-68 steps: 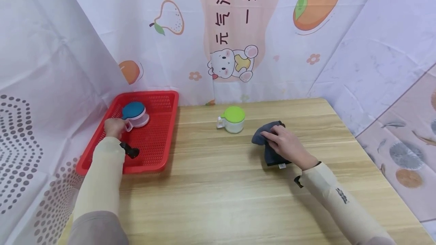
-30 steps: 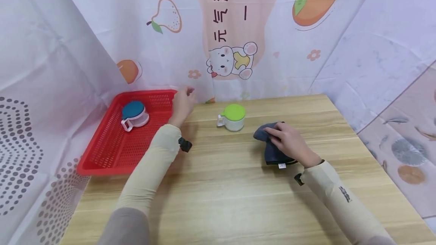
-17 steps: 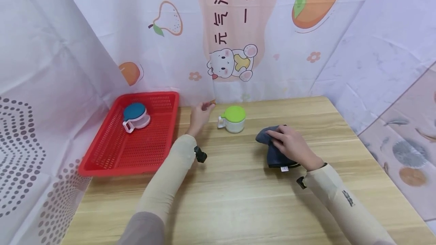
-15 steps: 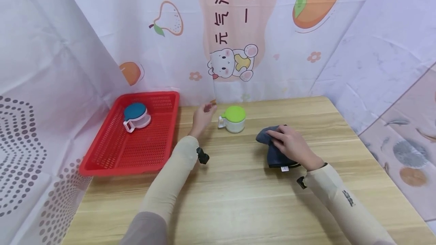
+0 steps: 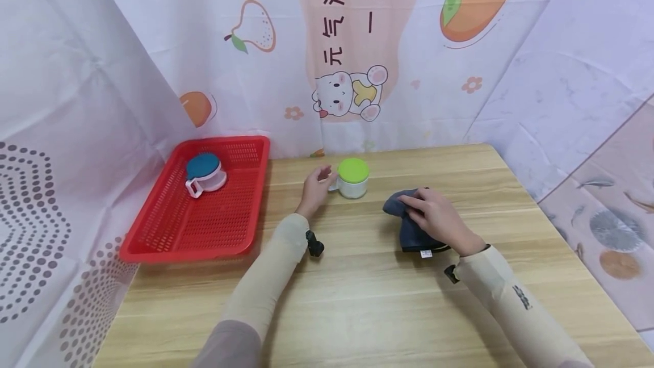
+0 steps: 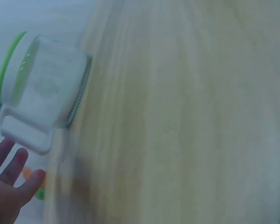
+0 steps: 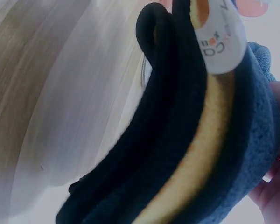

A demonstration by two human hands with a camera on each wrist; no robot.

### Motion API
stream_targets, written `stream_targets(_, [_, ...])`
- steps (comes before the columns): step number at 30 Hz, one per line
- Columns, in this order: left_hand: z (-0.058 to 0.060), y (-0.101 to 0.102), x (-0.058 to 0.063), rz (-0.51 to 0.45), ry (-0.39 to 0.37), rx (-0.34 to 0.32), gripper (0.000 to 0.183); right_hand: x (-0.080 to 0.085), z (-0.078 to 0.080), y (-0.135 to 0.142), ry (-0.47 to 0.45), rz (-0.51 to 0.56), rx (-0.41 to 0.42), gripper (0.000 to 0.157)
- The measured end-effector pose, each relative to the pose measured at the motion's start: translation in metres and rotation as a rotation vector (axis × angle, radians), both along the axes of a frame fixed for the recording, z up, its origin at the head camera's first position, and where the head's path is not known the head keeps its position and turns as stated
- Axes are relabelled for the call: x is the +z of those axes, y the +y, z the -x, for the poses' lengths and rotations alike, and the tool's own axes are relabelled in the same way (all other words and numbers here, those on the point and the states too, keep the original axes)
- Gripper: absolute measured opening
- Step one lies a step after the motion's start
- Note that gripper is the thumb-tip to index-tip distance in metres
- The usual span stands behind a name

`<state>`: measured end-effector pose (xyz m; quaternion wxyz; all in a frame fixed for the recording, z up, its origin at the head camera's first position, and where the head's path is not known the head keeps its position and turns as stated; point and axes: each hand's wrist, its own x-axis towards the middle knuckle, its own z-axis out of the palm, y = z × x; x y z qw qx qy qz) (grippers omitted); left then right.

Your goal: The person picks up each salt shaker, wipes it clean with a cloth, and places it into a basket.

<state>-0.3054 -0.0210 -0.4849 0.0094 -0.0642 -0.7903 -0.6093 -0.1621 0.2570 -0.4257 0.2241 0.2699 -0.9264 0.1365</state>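
A clear and white jar with a green lid and a side handle point(image 5: 353, 179) stands upright at the back middle of the table. My left hand point(image 5: 315, 189) is just left of its handle, thumb and fingers spread. In the left wrist view those fingers point(image 6: 14, 166) come up beside the handle point(image 6: 26, 129), and I cannot tell whether they touch it. My right hand point(image 5: 434, 217) pinches a folded dark blue-grey cloth point(image 5: 413, 231) with a white tag, right of the jar. The right wrist view shows the cloth close up, with a pale yellow stripe along its dark edging.
A red mesh basket point(image 5: 217, 217) sits at the left of the wooden table point(image 5: 347, 300). Inside it, near the back, stands a similar jar with a blue lid point(image 5: 203, 166). A printed curtain point(image 5: 286, 72) hangs right behind the table.
My left hand has left the blue-lidded jar in the basket and moved right, to the green-lidded jar's handle. The right hand stays on the cloth with hardly any movement.
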Motion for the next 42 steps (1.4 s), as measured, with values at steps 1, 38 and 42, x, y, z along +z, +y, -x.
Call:
stream_targets(1, [0.000,0.002,-0.002,-0.012,-0.004,0.001,0.047,0.000,0.000,0.000,-0.001,-0.002,-0.001,0.035])
stream_targets(38, [-0.001,0.016,-0.019,-0.067,0.006,0.096,0.031,-0.003,0.000,-0.002,-0.056,-0.029,-0.038,0.033])
stream_targets(42, [-0.002,0.018,-0.018,-0.074,-0.030,0.093,0.032,-0.004,0.001,-0.002,-0.060,-0.025,-0.041,0.033])
